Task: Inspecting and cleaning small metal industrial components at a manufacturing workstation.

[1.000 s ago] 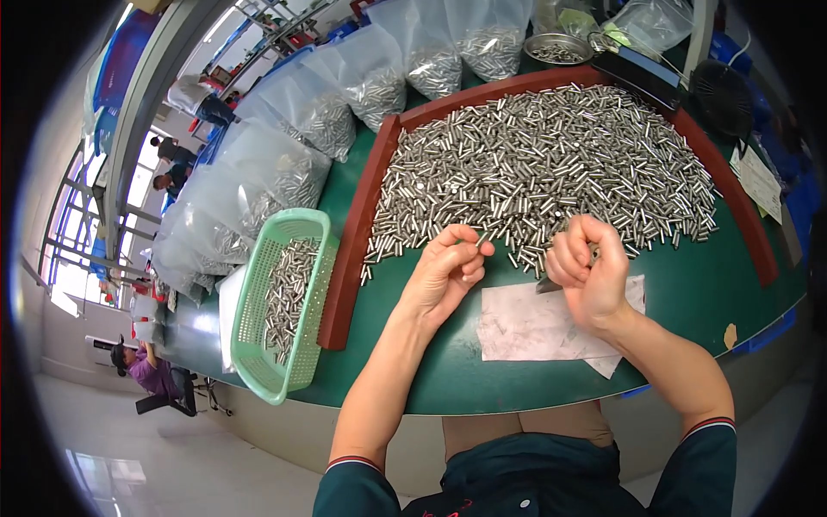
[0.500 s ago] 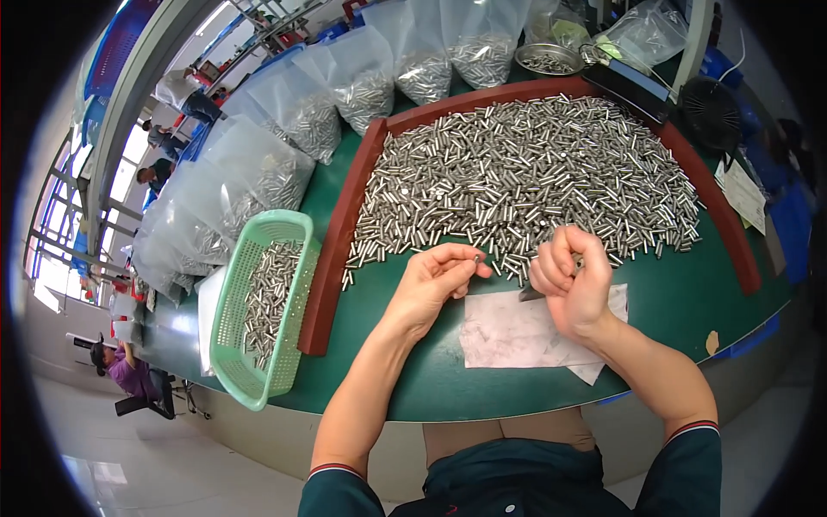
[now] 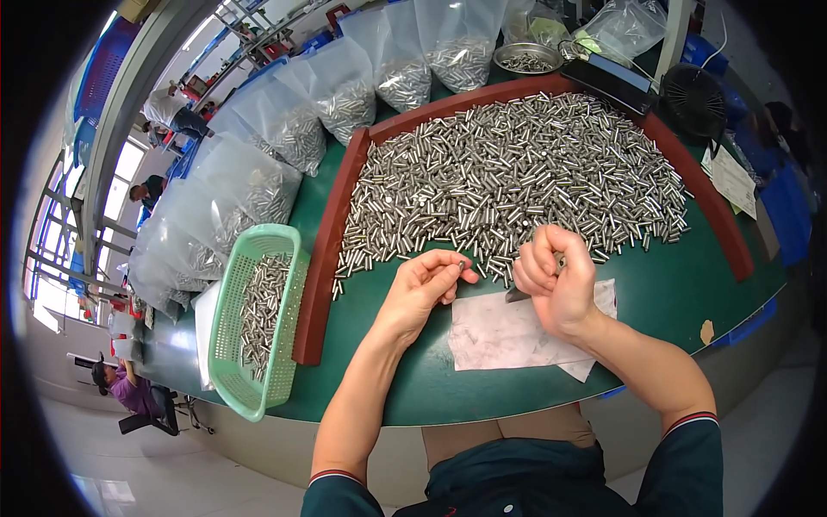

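Observation:
A large heap of short, shiny metal pins (image 3: 508, 164) spreads over the green tabletop in front of both hands. At the heap's near edge, my left hand (image 3: 424, 289) pinches a small metal pin (image 3: 463, 265) between thumb and fingertips. My right hand (image 3: 558, 280) is curled closed beside it, above a stained whitish cloth (image 3: 487, 336). A dark grey, pointed piece (image 3: 517, 295) shows below its fingers; I cannot tell what it is, and the curled fingers hide whatever they grip.
Dark red wooden rails (image 3: 332, 250) border the heap. To the left stands a green plastic basket (image 3: 297, 302) partly filled with pins. Clear bags of pins (image 3: 345, 99) line the back, with a metal bowl (image 3: 527, 60) and a black fan (image 3: 692, 99) farther right. Other people sit and stand far left.
The whole view has shifted slightly, so the heap and rails appear farther left. Both hands keep nearly the same pose, the left still pinching the pin.

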`<state>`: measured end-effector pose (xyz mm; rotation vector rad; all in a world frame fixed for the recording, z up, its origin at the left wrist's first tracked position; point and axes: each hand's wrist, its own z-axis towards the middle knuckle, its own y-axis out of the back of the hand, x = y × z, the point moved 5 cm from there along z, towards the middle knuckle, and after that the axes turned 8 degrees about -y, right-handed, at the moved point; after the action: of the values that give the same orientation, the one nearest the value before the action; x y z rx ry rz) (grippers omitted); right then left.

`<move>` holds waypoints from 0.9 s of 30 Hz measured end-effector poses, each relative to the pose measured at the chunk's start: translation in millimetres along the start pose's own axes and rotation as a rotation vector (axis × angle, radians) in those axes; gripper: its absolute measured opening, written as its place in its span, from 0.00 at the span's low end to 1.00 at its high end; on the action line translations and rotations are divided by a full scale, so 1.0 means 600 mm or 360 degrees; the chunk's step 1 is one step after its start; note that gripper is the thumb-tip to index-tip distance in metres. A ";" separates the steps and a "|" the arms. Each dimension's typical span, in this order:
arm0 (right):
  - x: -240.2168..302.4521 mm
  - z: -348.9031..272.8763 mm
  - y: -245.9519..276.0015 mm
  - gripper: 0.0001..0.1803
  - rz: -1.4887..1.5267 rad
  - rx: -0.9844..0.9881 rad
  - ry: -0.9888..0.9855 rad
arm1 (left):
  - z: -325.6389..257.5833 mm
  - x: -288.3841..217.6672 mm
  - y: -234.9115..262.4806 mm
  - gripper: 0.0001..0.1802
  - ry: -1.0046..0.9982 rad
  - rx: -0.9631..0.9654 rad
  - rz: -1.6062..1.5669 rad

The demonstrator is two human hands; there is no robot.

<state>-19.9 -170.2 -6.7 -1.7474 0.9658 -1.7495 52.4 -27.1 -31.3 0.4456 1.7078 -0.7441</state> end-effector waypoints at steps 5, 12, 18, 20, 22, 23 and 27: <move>0.002 0.000 0.000 0.17 0.0021 0.0019 -0.0002 | -0.013 -0.015 -0.027 0.05 -0.0222 0.0136 0.0603; -0.003 -0.002 -0.004 0.20 -0.0126 0.0112 0.0000 | -0.030 -0.031 -0.060 0.04 -0.0368 0.0249 0.1262; -0.012 -0.007 -0.007 0.20 -0.0200 0.0161 -0.0018 | -0.030 -0.024 -0.078 0.04 -0.0618 0.0176 0.1588; -0.014 -0.007 -0.005 0.20 -0.0231 0.0141 -0.0039 | -0.029 -0.021 -0.077 0.04 -0.0584 0.0167 0.1612; -0.015 -0.006 -0.004 0.20 -0.0216 0.0148 -0.0024 | -0.030 -0.020 -0.076 0.03 -0.0587 0.0142 0.1618; -0.015 -0.006 -0.003 0.20 -0.0204 0.0161 -0.0010 | -0.030 -0.018 -0.076 0.03 -0.0585 0.0147 0.1618; -0.016 -0.005 -0.003 0.20 -0.0208 0.0151 -0.0015 | -0.030 -0.018 -0.076 0.03 -0.0604 0.0118 0.1617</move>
<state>-22.2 -161.3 -11.5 -1.7917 0.7670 -1.8342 13.1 -46.9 -7.3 1.0368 0.9044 -0.1168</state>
